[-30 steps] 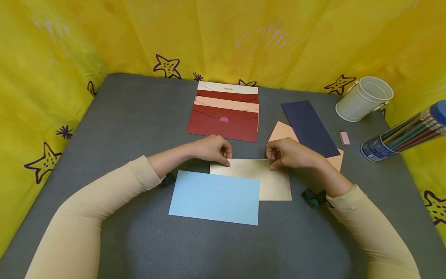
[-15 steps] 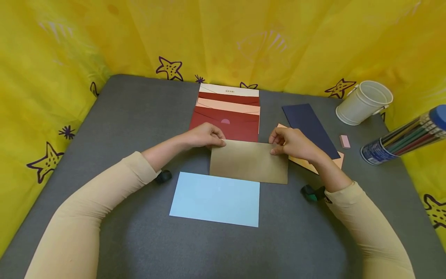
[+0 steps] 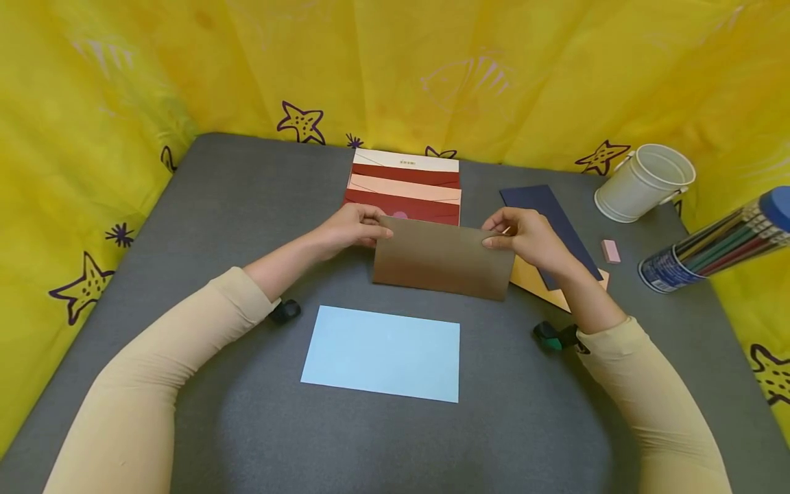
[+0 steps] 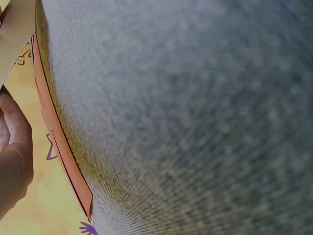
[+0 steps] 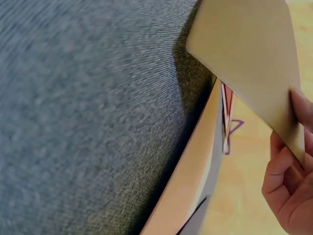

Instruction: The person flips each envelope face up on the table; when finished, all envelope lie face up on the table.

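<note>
Both hands hold up a gold-brown envelope [image 3: 441, 259] by its top corners, its plain face tilted toward the head camera. My left hand [image 3: 353, 226] pinches the upper left corner, thumb in front. At the upper right corner my right hand [image 3: 523, 234] pinches it the same way; in the right wrist view the thumb lies on the envelope [image 5: 249, 58] with fingers behind. Nearer the person, a light blue envelope [image 3: 380, 353] lies flat on the table. Behind the held envelope lies an overlapping row of envelopes, the front one dark red [image 3: 370, 200] and partly hidden.
A navy envelope [image 3: 555, 223] lies across a peach envelope [image 3: 543, 287] at right. Beyond them are a pink eraser [image 3: 610, 251], a white metal bucket [image 3: 642, 184] and a blue cup of pencils [image 3: 669, 266]. Yellow cloth [image 3: 382, 68] borders the grey table [image 3: 247, 425].
The gold-brown envelope has been lifted off the table, from partly under the light blue one, and moved away from the person toward the row, tilting upright. Both hands moved with it.
</note>
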Demonstrator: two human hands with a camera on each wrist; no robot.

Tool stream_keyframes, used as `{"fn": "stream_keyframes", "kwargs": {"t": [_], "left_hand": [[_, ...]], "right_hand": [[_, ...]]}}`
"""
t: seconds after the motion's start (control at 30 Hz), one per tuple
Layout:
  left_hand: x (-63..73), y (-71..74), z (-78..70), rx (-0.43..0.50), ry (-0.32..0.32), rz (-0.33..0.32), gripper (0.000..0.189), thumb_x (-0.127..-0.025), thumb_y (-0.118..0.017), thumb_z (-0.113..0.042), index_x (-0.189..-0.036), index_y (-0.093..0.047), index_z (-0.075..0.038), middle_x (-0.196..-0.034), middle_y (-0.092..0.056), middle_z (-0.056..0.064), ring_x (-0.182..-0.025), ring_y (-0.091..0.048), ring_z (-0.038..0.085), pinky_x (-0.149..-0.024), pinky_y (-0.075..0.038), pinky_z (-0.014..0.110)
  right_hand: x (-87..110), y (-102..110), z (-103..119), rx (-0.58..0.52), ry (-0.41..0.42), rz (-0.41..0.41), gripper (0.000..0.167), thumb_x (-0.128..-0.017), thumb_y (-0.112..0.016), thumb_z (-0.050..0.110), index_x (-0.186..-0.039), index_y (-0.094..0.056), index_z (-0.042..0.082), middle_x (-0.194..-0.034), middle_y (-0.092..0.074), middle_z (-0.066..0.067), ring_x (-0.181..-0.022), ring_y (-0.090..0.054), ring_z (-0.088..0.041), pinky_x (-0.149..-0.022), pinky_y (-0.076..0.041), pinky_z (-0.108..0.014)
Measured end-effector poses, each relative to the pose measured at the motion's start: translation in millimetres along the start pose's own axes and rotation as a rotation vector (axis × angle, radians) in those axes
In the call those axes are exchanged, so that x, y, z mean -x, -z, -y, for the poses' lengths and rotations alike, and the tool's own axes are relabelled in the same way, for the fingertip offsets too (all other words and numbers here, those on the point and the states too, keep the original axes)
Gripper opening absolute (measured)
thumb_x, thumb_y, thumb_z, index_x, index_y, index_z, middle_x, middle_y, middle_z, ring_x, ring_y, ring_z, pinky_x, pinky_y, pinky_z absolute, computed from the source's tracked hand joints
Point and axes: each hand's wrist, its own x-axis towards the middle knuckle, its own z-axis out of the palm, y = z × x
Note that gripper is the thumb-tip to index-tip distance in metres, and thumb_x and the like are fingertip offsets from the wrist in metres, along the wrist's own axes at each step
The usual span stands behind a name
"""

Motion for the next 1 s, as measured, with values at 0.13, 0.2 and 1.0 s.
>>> {"fn": "stream_keyframes", "kwargs": {"t": [0.13,0.2,1.0], "left_hand": [[-1.8,6.1,-3.2,0.049,-0.025,-0.070,0.016,-0.091,-0.070,-0.013,-0.101,-0.062,-0.004,-0.081,-0.064,-0.006,-0.079,-0.061,0.008,-0.075,-0.055,0.021],[-2.9,10.3,-5.2,0.062,-0.039,-0.115,0.015,-0.090,-0.071,-0.013,-0.097,-0.061,-0.005,-0.077,-0.063,-0.008,-0.078,-0.059,0.007,-0.073,-0.053,0.019],[-0.5,48.5,-4.5,0.478,-0.168,-0.152,0.020,-0.094,-0.062,-0.004,-0.089,-0.074,-0.019,-0.081,-0.070,-0.004,-0.074,-0.066,0.011,-0.076,-0.055,0.023]], "right_hand": [[-2.4,1.3,1.9,-0.103,-0.045,-0.073,0.026,-0.087,-0.076,0.024,-0.105,-0.067,0.007,-0.086,-0.068,0.007,-0.080,-0.062,-0.011,-0.070,-0.050,-0.024],[-3.5,2.5,2.2,-0.182,-0.071,-0.107,0.029,-0.087,-0.076,0.027,-0.106,-0.066,0.008,-0.084,-0.068,0.014,-0.079,-0.063,-0.008,-0.069,-0.052,-0.025],[-20.9,-8.1,0.8,-0.763,0.078,-0.371,0.019,-0.079,-0.077,-0.006,-0.082,-0.078,0.013,-0.075,-0.074,0.010,-0.072,-0.069,-0.007,-0.071,-0.058,-0.016]]}}
